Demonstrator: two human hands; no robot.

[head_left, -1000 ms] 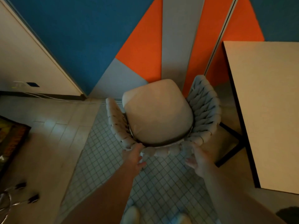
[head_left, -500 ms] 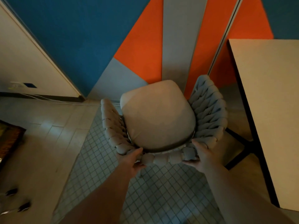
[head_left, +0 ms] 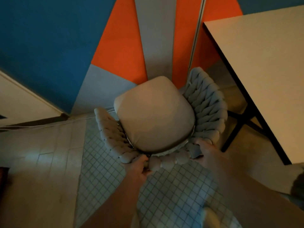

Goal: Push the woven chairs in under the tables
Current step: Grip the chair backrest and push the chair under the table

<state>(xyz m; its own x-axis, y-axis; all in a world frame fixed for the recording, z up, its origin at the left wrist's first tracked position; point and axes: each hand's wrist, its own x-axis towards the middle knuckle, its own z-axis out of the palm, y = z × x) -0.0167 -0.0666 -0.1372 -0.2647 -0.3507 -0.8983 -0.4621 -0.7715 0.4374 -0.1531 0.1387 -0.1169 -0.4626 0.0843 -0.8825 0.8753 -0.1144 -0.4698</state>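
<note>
While both bare hands grip its back rim, the grey woven chair with thick braided rope sides (head_left: 207, 112) stands at the middle of the view on the floor, its seat pointing toward 12 o'clock, at the painted wall. A rounded beige seat cushion (head_left: 154, 116) fills the chair's bowl, with the braided sides rising at 9 and 3 o'clock of it. The left hand (head_left: 139, 167) is curled closed over the woven rim at about 7 o'clock of the cushion, thumb on top and fingers wrapped under. The right hand (head_left: 209, 153) is closed on the rim at about 5 o'clock of the cushion, somewhat blurred, with the fingers folded around a braided strand. Both bare forearms run down to the bottom edge of the view.

Off at 2 o'clock from the chair is the pale rectangular table with a dark edge (head_left: 263, 71); its near corner lies just beside the chair's right side, and the chair is not under it. The table's black metal legs (head_left: 236, 129) show at 3 o'clock, near the braided side. Beneath the chair and the arms lies a grey mat with a diamond grid pattern (head_left: 164, 195), set on pale tiled floor (head_left: 41, 162). Beyond, at 12 o'clock, the wall bears blue, orange and grey angled panels (head_left: 121, 46).
</note>
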